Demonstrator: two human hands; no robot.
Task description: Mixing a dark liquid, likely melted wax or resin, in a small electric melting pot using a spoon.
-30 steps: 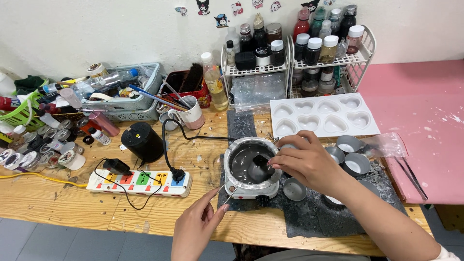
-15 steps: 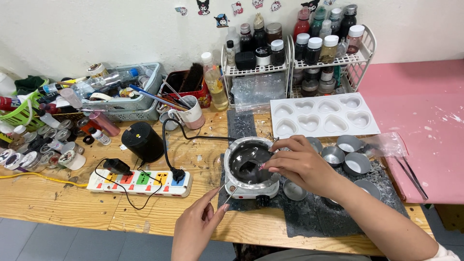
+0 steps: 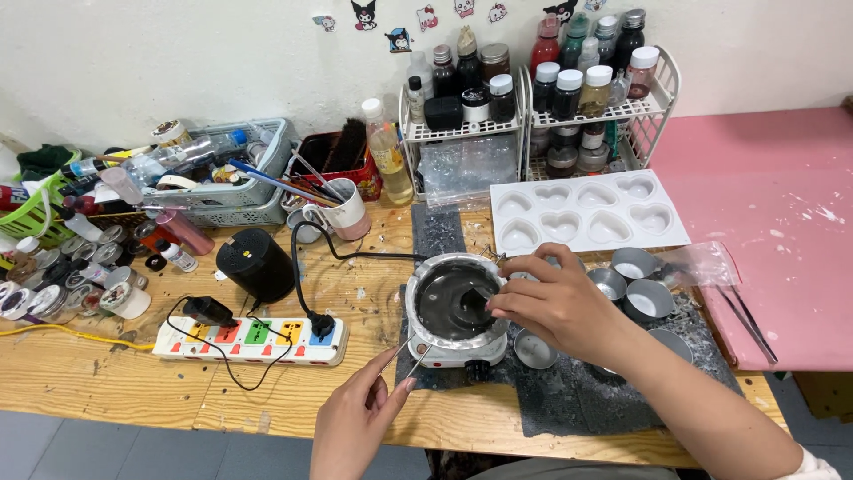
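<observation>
While pinched, stirrer between right hand fingertips.

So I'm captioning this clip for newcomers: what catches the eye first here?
The round metal pot of dark liquid at centre, with the right hand over its rim and the left hand at its thin handle. Behind it lies a white heart-shaped mould tray, beside a pink table.

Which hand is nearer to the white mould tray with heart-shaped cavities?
Right. The right hand is over the round metal melting pot, just below the white mould tray. The left hand is lower, near the table edge.
</observation>
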